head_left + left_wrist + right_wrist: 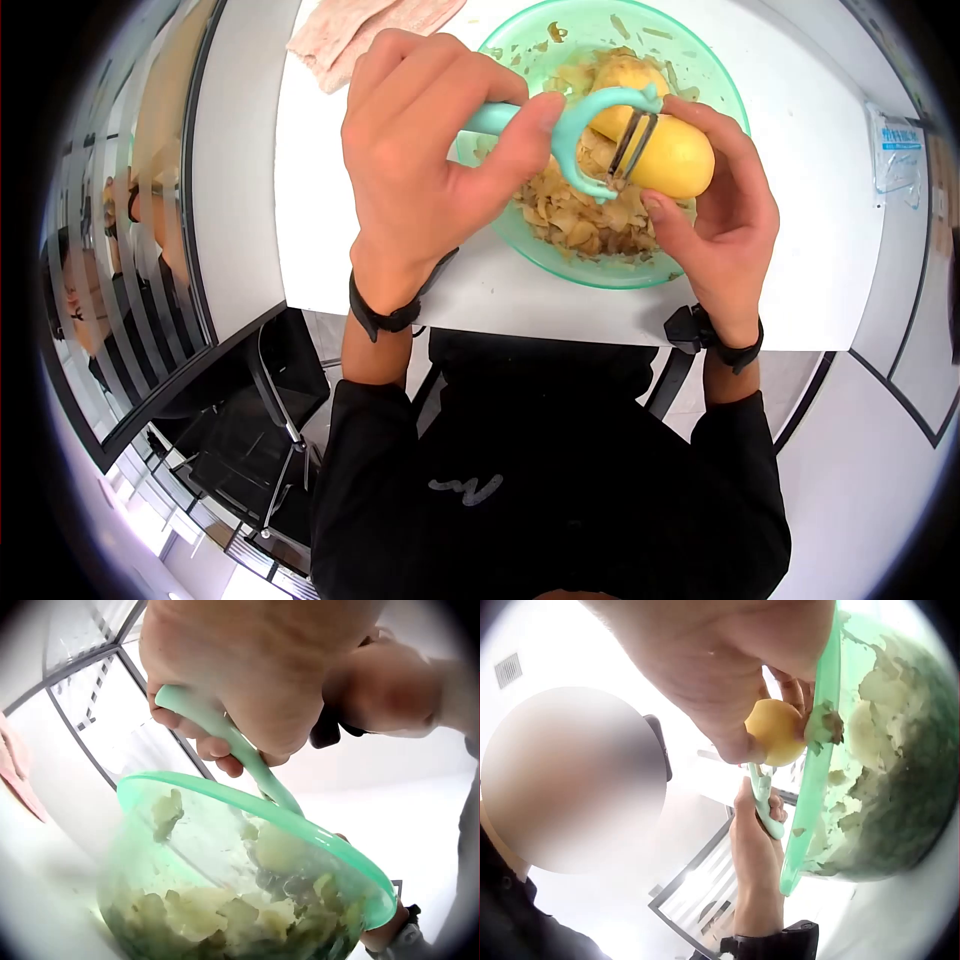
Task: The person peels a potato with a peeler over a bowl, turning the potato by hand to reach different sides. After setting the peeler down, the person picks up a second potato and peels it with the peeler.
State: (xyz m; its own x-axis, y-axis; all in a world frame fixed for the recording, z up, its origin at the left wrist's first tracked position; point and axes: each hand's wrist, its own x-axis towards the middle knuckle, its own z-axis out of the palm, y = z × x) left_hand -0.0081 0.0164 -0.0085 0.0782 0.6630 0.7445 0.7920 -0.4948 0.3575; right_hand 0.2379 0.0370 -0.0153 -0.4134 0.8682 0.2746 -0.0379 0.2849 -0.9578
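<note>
My left hand (430,150) grips the handle of a turquoise peeler (583,120); its metal blade lies against a peeled yellow potato (682,160). Fingers and thumb of my right hand (735,205) hold that potato at its right end, over a green translucent bowl (735,80). Below the peeler, the bowl contains a heap of potato peels (580,215). Another peeled potato (625,70) sits in it toward the back. The left wrist view shows the peeler handle (217,731) above the bowl's rim. In the right wrist view the held potato (776,731) is close beside the rim.
A pink cloth (360,35) lies at the back left of the white table (810,220). A clear plastic packet (897,155) is at the right edge. Black chairs (250,430) stand to the left, beside a striped glass panel (130,200).
</note>
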